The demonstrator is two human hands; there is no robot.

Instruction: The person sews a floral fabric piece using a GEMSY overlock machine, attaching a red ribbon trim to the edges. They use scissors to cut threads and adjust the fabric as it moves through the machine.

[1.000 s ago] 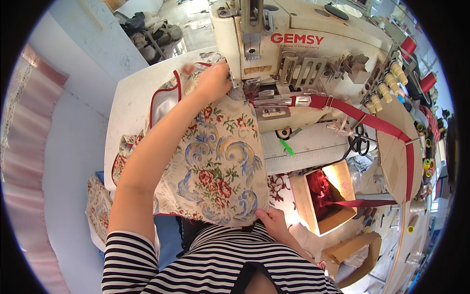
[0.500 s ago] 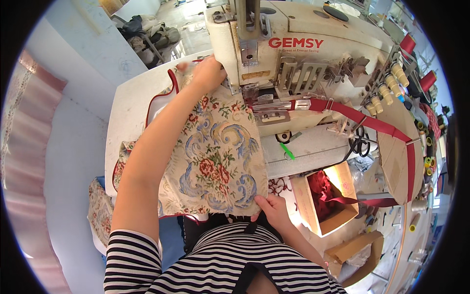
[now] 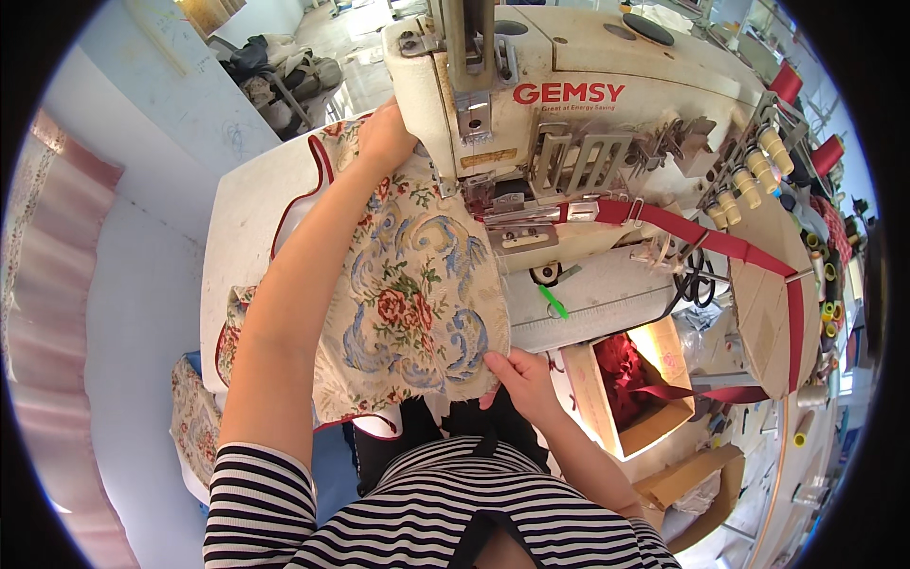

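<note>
A cream tapestry fabric (image 3: 431, 261) with red roses and blue scrolls lies across the bed of a white industrial sewing machine (image 3: 569, 57). Its right edge runs up to the presser foot area. My left hand (image 3: 385, 142) is on the far part of the fabric, left of the machine head; its fingers are mostly hidden. Near me, my right hand (image 3: 523, 381) pinches the fabric's lower right corner between thumb and fingers. Dark red binding tape (image 3: 682, 223) runs through a metal guide toward the needle. Red binding also trims the fabric's left and lower edges.
A cardboard box (image 3: 654, 427) of red tape stands right of my right hand. Black scissors (image 3: 697, 280) and a green-handled tool (image 3: 553, 301) lie on the machine's right side. Thread cones (image 3: 773, 147) stand at far right. More patterned fabric (image 3: 192, 417) hangs at left.
The fabric has shifted a little away from me and to the left. Both hands have moved with it, my left staying by the machine head and my right keeping the near corner.
</note>
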